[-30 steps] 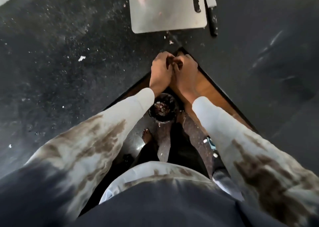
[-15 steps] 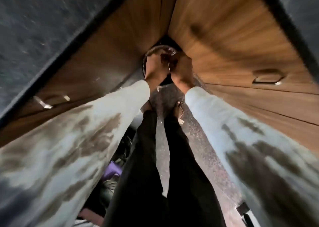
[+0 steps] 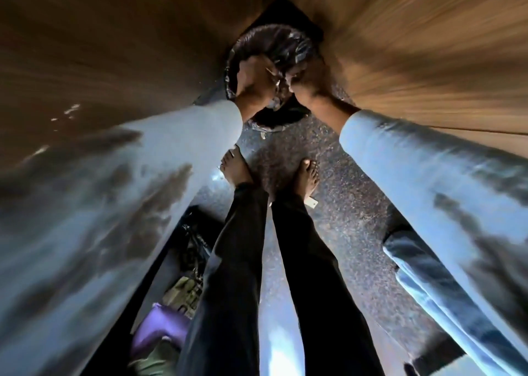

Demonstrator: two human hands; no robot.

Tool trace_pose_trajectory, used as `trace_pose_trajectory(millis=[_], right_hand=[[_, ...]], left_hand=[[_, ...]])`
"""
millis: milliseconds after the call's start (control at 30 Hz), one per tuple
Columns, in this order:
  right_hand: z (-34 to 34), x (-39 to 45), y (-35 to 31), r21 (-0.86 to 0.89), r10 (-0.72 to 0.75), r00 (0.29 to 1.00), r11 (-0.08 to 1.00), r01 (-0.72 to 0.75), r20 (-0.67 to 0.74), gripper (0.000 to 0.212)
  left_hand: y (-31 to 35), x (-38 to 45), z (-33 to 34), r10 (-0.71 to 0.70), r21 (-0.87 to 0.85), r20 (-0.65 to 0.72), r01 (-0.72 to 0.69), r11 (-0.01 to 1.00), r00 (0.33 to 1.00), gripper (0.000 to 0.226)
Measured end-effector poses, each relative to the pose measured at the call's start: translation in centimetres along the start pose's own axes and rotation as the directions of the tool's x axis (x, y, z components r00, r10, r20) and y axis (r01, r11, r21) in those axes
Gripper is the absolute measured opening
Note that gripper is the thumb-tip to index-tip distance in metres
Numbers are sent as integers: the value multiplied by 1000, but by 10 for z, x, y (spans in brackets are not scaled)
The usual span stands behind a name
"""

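Observation:
A round waste bin (image 3: 288,37) lined with a black plastic bag stands on the floor in the corner where two wooden cabinet fronts meet. Both my hands hang over its opening, side by side. My left hand (image 3: 251,79) and my right hand (image 3: 307,84) have curled fingers and grip a small bunch of pale scraps (image 3: 276,82) between them. Motion blur hides the fingertips and what lies inside the bin.
Wooden cabinet fronts (image 3: 414,47) close in on both sides. My bare feet (image 3: 308,175) stand on the speckled floor (image 3: 351,215) just before the bin. An open low compartment at the lower left holds a purple object (image 3: 160,327) and dark clutter.
My view swung down from the black counter and cutting board to the floor. Both hands went from counter height down to the bin's opening and have parted slightly.

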State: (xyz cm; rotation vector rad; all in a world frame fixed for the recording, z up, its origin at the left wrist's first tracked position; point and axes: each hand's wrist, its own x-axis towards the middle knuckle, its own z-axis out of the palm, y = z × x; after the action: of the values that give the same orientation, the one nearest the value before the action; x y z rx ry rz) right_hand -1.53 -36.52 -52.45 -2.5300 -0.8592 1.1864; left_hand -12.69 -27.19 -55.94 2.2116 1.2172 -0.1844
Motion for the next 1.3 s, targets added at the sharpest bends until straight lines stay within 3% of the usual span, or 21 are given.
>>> trace_pose_trajectory(millis=[100, 233, 333, 433, 633, 767, 833, 1033, 1167, 1300], right_hand=[[1, -5, 2, -17, -24, 1000, 1000, 24, -13, 26], [-5, -9, -4, -21, -24, 990, 1000, 21, -139, 21], [-22, -15, -15, -110, -123, 985, 988, 109, -123, 12], [-50, -35, -34, -164, -134, 978, 980, 108, -158, 8], [-75, -35, -41, -294, -176, 984, 943, 158, -38, 15], [-85, -56, -54, -445, -326, 944, 840, 310, 42, 34], [-101, -68, -62, -464, -383, 919, 800, 381, 94, 26], [-223, -129, -139, -370, -371, 928, 858, 356, 33, 12], [-321, -189, -195, -436, -450, 893, 800, 412, 19, 22], [-422, -241, -255, -408, -487, 868, 814, 412, -96, 11]], left_hand=[[-1, 1, -10, -109, -101, 20, 110, 989, 994, 20], [13, -16, -36, -53, -57, 84, 58, 997, 995, 15], [26, -23, -49, -83, -106, 120, 96, 990, 989, 21], [42, -31, -68, -112, -88, 144, 125, 988, 983, 25], [55, -32, -85, -114, -89, 148, 128, 988, 982, 25], [59, -62, -102, -101, -52, 163, 111, 992, 981, 22], [71, -76, -115, -73, -10, 182, 76, 997, 981, 30], [154, -111, -242, 15, 30, 79, -18, 999, 997, 28], [222, -130, -349, 113, 41, 64, -116, 992, 991, 24], [278, -151, -463, 236, 100, -45, -230, 968, 971, 27]])
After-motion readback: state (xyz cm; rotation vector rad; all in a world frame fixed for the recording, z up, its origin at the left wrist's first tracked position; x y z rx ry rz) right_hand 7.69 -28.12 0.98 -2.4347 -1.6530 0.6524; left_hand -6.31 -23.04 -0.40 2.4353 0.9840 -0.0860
